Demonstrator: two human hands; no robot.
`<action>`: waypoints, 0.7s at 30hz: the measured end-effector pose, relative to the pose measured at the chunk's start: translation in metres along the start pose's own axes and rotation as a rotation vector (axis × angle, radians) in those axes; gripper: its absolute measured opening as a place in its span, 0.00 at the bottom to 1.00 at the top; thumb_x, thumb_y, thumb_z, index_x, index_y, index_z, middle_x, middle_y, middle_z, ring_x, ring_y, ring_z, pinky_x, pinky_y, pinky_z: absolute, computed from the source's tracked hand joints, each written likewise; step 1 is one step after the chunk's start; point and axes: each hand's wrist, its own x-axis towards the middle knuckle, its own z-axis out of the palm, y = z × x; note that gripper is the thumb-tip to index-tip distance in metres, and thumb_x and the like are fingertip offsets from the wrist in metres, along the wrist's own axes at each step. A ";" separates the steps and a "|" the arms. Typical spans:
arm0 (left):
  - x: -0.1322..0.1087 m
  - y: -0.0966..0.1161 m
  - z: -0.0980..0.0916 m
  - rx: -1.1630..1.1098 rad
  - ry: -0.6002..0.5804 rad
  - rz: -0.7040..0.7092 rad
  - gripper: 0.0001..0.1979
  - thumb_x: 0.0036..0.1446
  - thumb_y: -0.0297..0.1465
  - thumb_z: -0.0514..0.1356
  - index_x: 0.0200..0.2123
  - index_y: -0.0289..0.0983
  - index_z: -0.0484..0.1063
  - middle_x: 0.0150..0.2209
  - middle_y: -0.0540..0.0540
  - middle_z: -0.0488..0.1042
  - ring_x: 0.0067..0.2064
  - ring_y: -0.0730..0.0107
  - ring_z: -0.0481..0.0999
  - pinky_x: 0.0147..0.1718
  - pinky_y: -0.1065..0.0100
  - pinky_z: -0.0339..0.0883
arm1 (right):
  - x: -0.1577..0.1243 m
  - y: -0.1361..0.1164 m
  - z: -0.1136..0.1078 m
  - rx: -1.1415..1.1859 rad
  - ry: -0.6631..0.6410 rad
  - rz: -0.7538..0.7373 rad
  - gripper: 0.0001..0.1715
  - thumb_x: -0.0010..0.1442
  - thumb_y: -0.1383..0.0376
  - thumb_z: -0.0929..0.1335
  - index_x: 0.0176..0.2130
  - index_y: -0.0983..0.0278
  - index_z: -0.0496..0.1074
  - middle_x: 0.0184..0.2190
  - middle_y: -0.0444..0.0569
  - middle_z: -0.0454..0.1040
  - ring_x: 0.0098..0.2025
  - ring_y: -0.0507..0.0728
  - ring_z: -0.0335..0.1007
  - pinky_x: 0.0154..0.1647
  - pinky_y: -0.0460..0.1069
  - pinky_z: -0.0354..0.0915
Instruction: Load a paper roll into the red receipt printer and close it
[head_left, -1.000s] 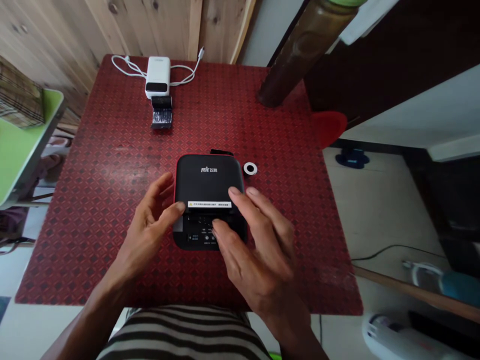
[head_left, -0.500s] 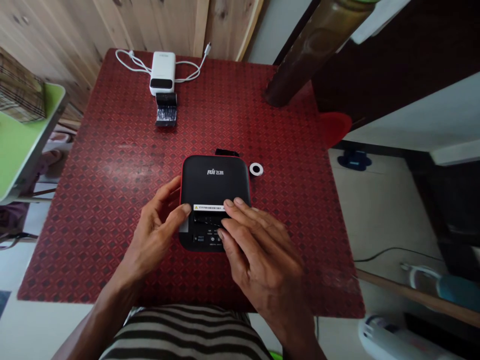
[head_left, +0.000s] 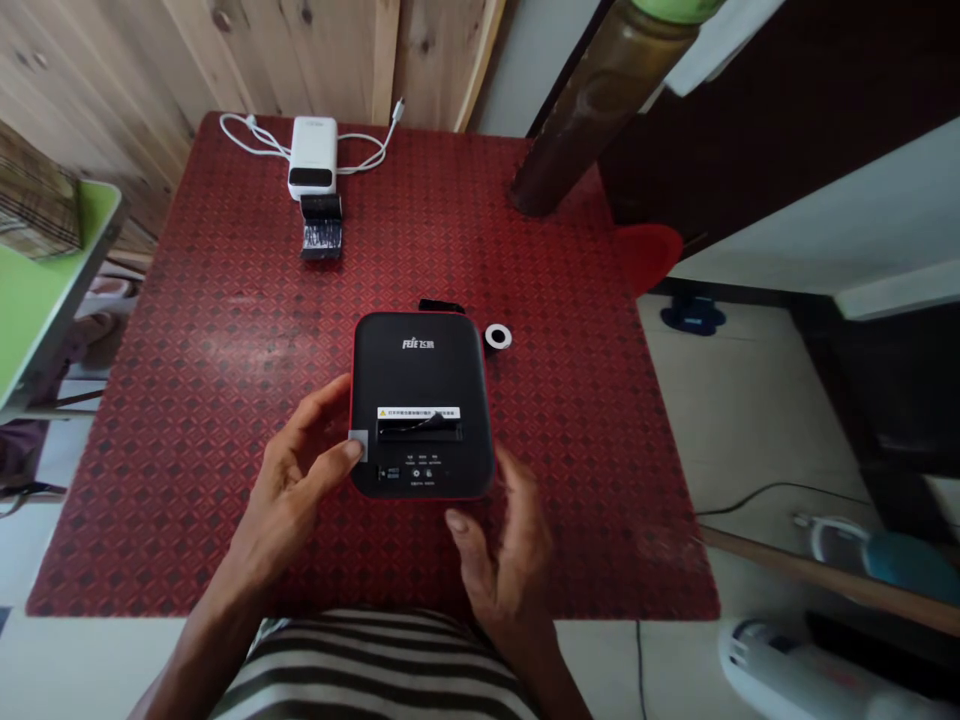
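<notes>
A black printer with a red edge (head_left: 420, 380) lies flat on the red patterned table (head_left: 225, 340), its slot and buttons facing me. My left hand (head_left: 304, 475) rests against the printer's left side, thumb pressed on a small grey tab at its corner. My right hand (head_left: 499, 560) hovers just below the printer's near right corner, fingers loosely spread and blurred, holding nothing.
A small white ring (head_left: 498, 337) lies right of the printer. A white power bank with cable (head_left: 313, 155) and a small black item (head_left: 322, 225) sit at the far left. A brown post (head_left: 592, 100) stands at the far right. A green stool (head_left: 37, 290) stands left.
My right hand has lifted off the printer's slot and drawn back toward me, uncovering the slot and buttons. My left hand stays at the left side.
</notes>
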 end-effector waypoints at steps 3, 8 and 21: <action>0.004 0.002 0.003 -0.011 0.009 -0.014 0.26 0.69 0.40 0.73 0.68 0.51 0.80 0.71 0.45 0.79 0.70 0.46 0.79 0.65 0.51 0.75 | -0.006 0.007 0.015 -0.017 -0.049 -0.008 0.35 0.80 0.52 0.67 0.77 0.61 0.60 0.61 0.64 0.79 0.59 0.69 0.83 0.54 0.66 0.84; 0.004 0.001 0.005 -0.013 0.019 0.001 0.25 0.71 0.39 0.70 0.69 0.51 0.79 0.73 0.46 0.77 0.73 0.47 0.75 0.69 0.52 0.71 | -0.007 0.012 0.028 -0.057 -0.097 -0.020 0.35 0.81 0.54 0.67 0.78 0.60 0.57 0.61 0.64 0.78 0.57 0.70 0.81 0.55 0.69 0.83; -0.001 0.000 0.013 -0.033 0.064 -0.015 0.26 0.71 0.39 0.69 0.70 0.51 0.78 0.69 0.44 0.80 0.71 0.45 0.79 0.68 0.47 0.75 | -0.008 0.015 0.029 -0.047 -0.067 -0.034 0.37 0.81 0.53 0.66 0.80 0.60 0.56 0.62 0.65 0.78 0.58 0.71 0.81 0.55 0.70 0.82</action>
